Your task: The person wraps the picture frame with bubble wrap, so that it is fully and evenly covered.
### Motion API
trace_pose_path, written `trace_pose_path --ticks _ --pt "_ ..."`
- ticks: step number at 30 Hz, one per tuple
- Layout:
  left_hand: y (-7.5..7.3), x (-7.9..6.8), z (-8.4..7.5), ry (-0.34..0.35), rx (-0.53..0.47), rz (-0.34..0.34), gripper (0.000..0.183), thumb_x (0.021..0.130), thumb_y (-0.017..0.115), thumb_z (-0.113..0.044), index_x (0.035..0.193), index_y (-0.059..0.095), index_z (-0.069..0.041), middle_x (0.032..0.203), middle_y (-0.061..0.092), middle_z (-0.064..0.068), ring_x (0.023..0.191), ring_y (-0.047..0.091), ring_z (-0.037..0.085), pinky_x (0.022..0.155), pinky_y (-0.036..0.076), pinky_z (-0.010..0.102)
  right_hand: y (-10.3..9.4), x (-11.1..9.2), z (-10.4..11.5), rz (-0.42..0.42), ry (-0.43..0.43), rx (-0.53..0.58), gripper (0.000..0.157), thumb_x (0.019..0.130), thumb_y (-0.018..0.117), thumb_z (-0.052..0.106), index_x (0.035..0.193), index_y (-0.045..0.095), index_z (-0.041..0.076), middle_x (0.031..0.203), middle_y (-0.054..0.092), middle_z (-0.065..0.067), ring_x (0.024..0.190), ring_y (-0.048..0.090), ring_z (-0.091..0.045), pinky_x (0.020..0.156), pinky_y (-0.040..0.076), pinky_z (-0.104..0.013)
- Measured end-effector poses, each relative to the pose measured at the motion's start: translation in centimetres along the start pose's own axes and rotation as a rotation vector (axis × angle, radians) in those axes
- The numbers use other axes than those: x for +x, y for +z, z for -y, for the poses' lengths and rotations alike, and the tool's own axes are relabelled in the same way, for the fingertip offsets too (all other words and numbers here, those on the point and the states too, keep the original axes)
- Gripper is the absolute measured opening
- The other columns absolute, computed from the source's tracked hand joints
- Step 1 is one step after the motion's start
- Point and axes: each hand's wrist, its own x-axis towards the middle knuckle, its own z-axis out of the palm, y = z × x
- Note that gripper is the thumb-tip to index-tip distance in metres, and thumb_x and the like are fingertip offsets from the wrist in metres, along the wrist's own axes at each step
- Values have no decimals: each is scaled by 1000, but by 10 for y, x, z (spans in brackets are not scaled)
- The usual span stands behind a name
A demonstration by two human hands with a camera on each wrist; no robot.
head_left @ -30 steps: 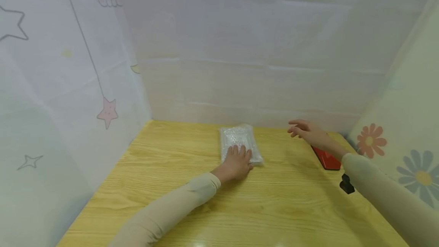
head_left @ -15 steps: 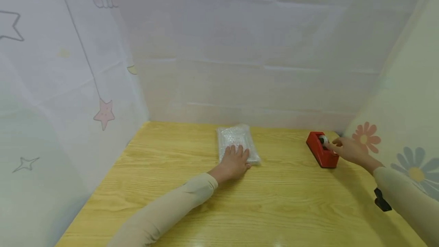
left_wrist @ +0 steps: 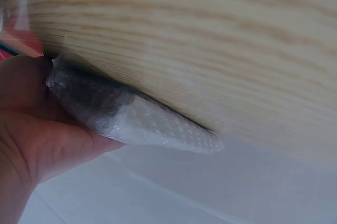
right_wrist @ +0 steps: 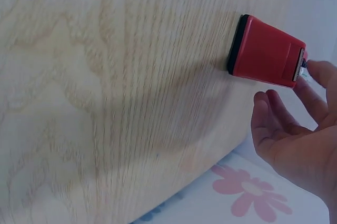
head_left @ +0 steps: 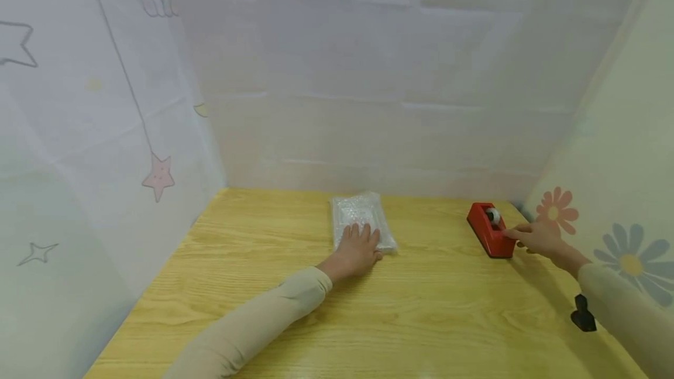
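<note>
My left hand (head_left: pixel 358 250) rests on the near end of a flat bubble-wrapped package (head_left: pixel 358 209), fingers spread over its top. In the left wrist view the package's wrapped edge (left_wrist: pixel 158 124) lies along the wood beside the palm. At the right, my right hand (head_left: pixel 539 238) is at the front of a red tape dispenser (head_left: pixel 487 233), which holds a roll of clear tape (head_left: pixel 493 216). Thumb and forefinger pinch the tape end at the serrated cutter (right_wrist: pixel 299 65), as the right wrist view shows; the other fingers are loosely bent below.
The wooden table (head_left: pixel 263 221) reaches back to a pale hanging sheet (head_left: pixel 342 104). A sheet with printed flowers (head_left: pixel 632 265) borders the right side, close to the right hand. Another with stars (head_left: pixel 158 177) stands at the left.
My right hand has moved right and down from above the table to the dispenser's front, and its thumb and forefinger have closed at the cutter. The left hand has stayed on the package.
</note>
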Motion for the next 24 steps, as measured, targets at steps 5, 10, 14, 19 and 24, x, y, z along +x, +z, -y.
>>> trace_pose_path --ticks 5,10,14,19,24 --pt "-1 -2 -1 1 -7 -5 67 107 35 -56 160 28 -14 158 32 18 142 30 46 113 24 58 1 2 -1 -28 61 165 52 110 49 29 134 56 -17 134 56 -34 120 56 -49 96 48 -57" --pt "-2 -2 -1 -2 18 -14 66 108 35 -55 160 29 -14 157 34 17 141 32 45 113 26 57 2 3 3 -14 139 323 49 107 55 27 133 57 -15 121 67 -15 113 61 -34 100 46 -54" --pt "0 -2 -2 2 10 -2 66 108 32 -54 161 27 -14 159 32 17 143 30 45 114 24 57 2 3 8 -8 198 397 44 105 59 23 129 59 -14 109 69 -5 103 64 -26 96 50 -51" --pt "-5 -5 -2 2 -7 -11 65 108 35 -53 160 30 -14 158 33 18 143 31 45 114 25 57 4 4 15 -12 208 431 39 105 58 16 126 57 -17 107 67 -9 100 64 -28 94 52 -51" --pt "-2 -8 -3 2 -8 -48 65 107 39 -55 157 34 -14 154 38 18 139 36 45 112 28 56 7 4 16 -18 205 515 30 103 60 12 116 62 -16 106 65 -13 96 66 -29 91 52 -53"
